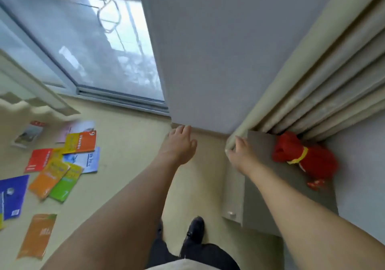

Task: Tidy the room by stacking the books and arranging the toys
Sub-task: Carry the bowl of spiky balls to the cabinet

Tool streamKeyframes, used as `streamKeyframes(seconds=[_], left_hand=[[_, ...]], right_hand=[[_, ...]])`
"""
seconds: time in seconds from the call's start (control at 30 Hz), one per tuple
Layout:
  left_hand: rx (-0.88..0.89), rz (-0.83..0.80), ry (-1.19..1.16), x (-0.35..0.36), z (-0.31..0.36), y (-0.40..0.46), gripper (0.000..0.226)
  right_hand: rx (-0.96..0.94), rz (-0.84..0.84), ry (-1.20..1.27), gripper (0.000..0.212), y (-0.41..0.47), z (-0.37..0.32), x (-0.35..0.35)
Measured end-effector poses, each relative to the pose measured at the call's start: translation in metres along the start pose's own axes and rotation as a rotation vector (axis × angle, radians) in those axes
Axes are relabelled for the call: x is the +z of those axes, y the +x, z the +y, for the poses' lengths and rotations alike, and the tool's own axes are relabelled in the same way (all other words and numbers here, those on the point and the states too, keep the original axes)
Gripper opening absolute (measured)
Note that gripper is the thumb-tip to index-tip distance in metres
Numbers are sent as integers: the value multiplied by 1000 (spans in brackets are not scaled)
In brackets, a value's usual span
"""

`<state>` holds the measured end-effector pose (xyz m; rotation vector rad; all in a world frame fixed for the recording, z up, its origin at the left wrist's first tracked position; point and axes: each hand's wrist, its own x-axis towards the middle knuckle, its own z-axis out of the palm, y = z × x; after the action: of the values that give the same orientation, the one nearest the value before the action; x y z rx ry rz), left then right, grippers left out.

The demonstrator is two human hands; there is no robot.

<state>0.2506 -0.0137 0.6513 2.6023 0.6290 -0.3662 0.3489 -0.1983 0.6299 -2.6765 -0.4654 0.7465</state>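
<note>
While the glossy, bright-coloured paperback books (62,165) lie scattered unstacked on the floor, the red plush toy (306,157) sits on the grey cabinet surface (260,207); left hand (179,144) open, empty; right hand (241,155) touching the beige curtain (312,82).

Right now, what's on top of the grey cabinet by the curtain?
A red plush toy lies on the grey cabinet, at its far end against the curtain. The curtain folds hide the far edge, so anything behind them can't be seen.
</note>
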Motion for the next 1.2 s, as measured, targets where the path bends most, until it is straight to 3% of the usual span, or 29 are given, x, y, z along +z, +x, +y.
streamKeyframes(seconds=[0.27, 0.63, 0.9, 1.2], left_hand=[[-326, 75, -79, -24, -159, -109, 56], [-659, 116, -166, -29, -410, -333, 62], [-857, 131, -278, -36, -510, -437, 59], [-1008, 201, -337, -66, -595, -487, 45]], right_hand=[[-282, -189, -213, 71, -40, -160, 90], [-598, -349, -335, 66, -206, -382, 278], [-714, -447, -383, 59, -280, -481, 350], [-876, -499, -437, 49, -300, -583, 406]])
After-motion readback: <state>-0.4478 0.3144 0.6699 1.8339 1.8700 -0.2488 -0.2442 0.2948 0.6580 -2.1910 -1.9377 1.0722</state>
